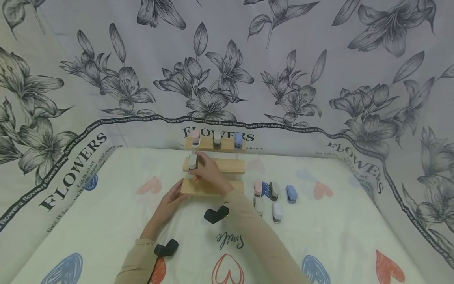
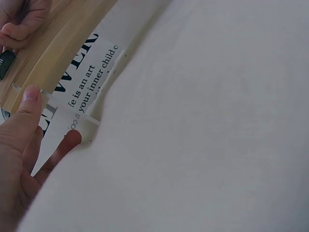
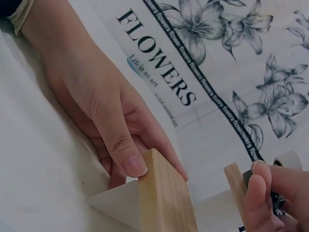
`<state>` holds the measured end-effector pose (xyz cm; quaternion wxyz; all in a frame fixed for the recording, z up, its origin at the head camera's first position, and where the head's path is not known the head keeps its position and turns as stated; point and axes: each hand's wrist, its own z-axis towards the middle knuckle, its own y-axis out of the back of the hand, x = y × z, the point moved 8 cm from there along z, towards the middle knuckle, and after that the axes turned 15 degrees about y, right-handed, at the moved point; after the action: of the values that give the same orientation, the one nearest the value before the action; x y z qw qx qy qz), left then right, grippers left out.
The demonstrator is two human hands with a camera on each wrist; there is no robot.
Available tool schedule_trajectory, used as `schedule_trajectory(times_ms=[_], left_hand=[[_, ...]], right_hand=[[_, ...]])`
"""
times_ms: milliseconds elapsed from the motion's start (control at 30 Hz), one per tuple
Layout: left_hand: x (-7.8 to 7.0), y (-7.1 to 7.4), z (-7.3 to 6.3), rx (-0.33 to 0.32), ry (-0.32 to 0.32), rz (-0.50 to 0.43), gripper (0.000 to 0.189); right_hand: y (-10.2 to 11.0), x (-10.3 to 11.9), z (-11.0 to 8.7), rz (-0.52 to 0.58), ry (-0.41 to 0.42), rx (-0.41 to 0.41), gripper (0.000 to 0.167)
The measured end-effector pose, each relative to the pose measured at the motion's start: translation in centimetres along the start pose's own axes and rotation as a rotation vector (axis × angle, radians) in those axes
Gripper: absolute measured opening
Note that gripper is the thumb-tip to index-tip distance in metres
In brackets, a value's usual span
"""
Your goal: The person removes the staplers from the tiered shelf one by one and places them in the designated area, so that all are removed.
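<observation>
As the person's left hand (image 1: 172, 202) grips the left end of a pale wooden board (image 1: 203, 189), the lowest of a three-tiered rack with clear side supports, the right hand (image 1: 210, 172) reaches across to the tier above. Its fingers are clamped on a small, whitish, round-topped stapler (image 1: 192, 161) with a dark base, which sits upright at the left end of the pale wooden middle board (image 1: 232, 166). The left hand's fingers are clamped on the board's end, the thumb pressing its edge.

Over on the pale wooden top board (image 1: 227, 145) I can see three more small staplers in a spaced row: a pink one (image 1: 196, 139) at the left, a grey one (image 1: 217, 140) in the middle and a blue one (image 1: 238, 140) at the right.

To the right of the rack, five others lie on the desk (image 1: 106, 221), which is spread with white cloth printed with hearts. A pale pink stapler (image 1: 258, 188), a grey-green stapler (image 1: 274, 190) and a bright blue stapler (image 1: 291, 194) form the farther row; nearer are an off-white stapler (image 1: 259, 206), partly hidden by the beige right sleeve (image 1: 262, 236), and a plain white stapler (image 1: 276, 212).
</observation>
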<state>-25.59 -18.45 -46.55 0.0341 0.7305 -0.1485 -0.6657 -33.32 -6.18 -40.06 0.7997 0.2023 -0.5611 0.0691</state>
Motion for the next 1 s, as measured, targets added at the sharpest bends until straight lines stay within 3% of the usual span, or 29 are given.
schedule_trajectory(times_ms=[333, 533, 767, 1000], left_hand=[[0.1, -0.1, 0.1, 0.006, 0.002, -0.001, 0.061], [0.2, 0.1, 0.1, -0.006, 0.009, 0.004, 0.062], [2.0, 0.5, 1.1, -0.017, -0.01, 0.025, 0.066], [2.4, 0.7, 1.3, -0.018, -0.008, 0.006, 0.068]], right_hand=[[0.8, -0.2, -0.3, 0.005, 0.04, -0.067, 0.068], [0.7, -0.6, -0.4, 0.106, 0.019, -0.072, 0.067], [1.3, -0.6, -1.0, 0.069, -0.013, -0.06, 0.067], [3.2, -0.4, -3.0, 0.088, 0.075, -0.089, 0.063]])
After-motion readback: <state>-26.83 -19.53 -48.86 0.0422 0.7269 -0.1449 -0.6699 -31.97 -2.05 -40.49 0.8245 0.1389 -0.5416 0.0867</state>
